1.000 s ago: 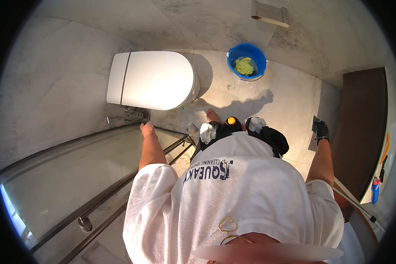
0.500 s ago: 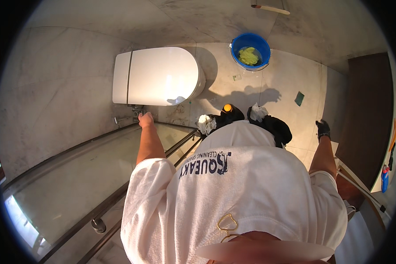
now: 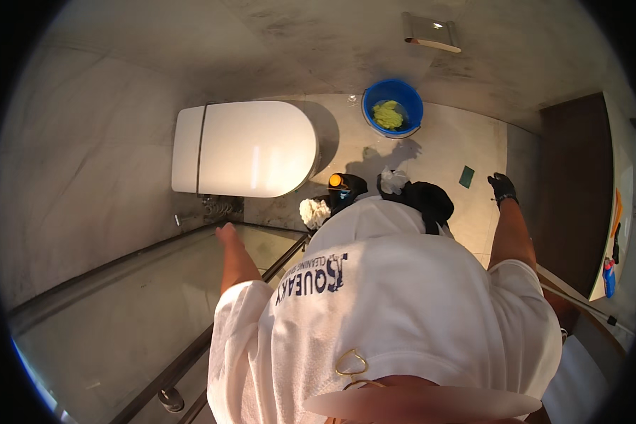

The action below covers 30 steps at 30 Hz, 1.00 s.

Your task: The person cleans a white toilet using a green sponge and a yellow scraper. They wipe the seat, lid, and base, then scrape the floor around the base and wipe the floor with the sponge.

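Observation:
My bare left hand (image 3: 227, 232) is beside the metal edge of the glass panel (image 3: 155, 283), just below the pipe fittings (image 3: 219, 206) at the toilet's side. Its fingers are foreshortened, so their shape is hard to read. On the right, my black-gloved right hand (image 3: 502, 186) hangs with fingers apart and nothing in it. Closest to it lies a flat green scouring pad (image 3: 466, 176) on the floor. Between my arms, an orange-capped bottle (image 3: 338, 181), a white crumpled cloth (image 3: 314, 213) and a pale crumpled bundle (image 3: 393, 182) are at my dark-clad legs.
A white toilet (image 3: 258, 148) with its lid down stands ahead left. Against the far wall is a blue bucket (image 3: 369, 90) holding water and a yellow-green cloth (image 3: 387, 115). A metal wall holder (image 3: 431, 32) sticks out above. At right are a dark cabinet (image 3: 576, 191) and a blue bottle (image 3: 608, 279).
My left hand has drawn back from the fittings beside the toilet. My right hand has moved forward, closer to the scouring pad. The view has tilted upward, showing more of the far wall.

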### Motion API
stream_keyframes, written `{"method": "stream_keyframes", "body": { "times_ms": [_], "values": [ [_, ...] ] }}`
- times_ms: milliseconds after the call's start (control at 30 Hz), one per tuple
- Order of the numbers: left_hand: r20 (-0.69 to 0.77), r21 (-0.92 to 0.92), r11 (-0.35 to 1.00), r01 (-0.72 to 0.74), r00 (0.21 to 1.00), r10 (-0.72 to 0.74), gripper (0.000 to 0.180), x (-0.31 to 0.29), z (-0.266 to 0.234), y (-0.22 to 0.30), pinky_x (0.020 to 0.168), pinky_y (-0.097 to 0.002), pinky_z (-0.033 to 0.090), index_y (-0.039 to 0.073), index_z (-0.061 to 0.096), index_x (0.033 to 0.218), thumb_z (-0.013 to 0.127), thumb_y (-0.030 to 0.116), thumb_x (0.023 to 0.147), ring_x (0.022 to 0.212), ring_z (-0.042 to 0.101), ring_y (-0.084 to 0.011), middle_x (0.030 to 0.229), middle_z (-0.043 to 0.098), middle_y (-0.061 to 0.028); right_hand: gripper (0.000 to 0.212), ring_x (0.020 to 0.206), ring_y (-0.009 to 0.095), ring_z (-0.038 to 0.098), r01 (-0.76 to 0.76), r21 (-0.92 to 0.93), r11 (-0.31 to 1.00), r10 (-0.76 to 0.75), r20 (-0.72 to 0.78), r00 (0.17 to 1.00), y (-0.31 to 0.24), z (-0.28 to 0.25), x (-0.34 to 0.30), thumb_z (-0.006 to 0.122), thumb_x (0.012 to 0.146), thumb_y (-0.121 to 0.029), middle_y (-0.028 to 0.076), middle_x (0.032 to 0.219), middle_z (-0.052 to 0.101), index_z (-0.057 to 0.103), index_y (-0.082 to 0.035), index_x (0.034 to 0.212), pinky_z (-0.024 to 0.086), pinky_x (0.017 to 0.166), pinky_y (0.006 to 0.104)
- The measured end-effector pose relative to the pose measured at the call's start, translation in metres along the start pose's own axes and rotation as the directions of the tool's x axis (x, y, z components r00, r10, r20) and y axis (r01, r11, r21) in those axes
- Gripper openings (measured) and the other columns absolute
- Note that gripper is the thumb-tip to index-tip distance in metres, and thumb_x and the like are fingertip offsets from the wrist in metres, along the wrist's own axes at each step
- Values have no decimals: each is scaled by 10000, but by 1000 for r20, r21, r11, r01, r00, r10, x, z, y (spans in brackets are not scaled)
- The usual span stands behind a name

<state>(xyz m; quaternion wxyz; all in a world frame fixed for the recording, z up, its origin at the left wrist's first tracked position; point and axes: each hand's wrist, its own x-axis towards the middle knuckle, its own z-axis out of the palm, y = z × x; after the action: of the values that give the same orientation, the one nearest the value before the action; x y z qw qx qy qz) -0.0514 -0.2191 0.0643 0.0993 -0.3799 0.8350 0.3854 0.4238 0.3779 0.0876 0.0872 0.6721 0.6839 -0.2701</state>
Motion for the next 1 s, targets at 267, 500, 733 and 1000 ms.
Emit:
{"method": "stream_keyframes", "body": {
  "times_ms": [267,500,733,1000],
  "values": [
    [107,508,672,-539,814,571,616,-69,30,-21,974,-403,324,76,390,1266,620,179,704,1149,387,-361,1217,418,-220,515,977,197,550,-32,-63,997,49,289,956,-60,1,56,608,810,-284,98,1246,482,439,-140,1275,501,734,323],
    [368,538,429,-726,660,655,592,-139,189,-9,996,-419,300,138,412,1263,598,194,704,1183,342,-379,1301,346,-203,556,709,154,587,64,-150,987,2,408,913,-11,105,155,645,743,-207,114,1088,571,456,-79,1250,494,547,275],
    [361,555,196,-808,447,818,487,-103,290,-7,932,-412,378,171,461,1224,606,310,780,1127,402,-352,1235,432,-162,568,539,126,516,-123,-195,973,202,465,862,106,201,227,658,745,-287,94,953,620,470,-116,1253,425,478,270],
    [465,645,-381,-662,-56,884,659,-64,312,-33,840,-420,373,113,424,1230,703,316,668,1008,466,-300,1079,493,-131,551,453,103,429,-228,-44,973,224,438,871,247,329,321,633,767,-336,40,636,535,465,-92,1231,356,407,254]
  ]
}}
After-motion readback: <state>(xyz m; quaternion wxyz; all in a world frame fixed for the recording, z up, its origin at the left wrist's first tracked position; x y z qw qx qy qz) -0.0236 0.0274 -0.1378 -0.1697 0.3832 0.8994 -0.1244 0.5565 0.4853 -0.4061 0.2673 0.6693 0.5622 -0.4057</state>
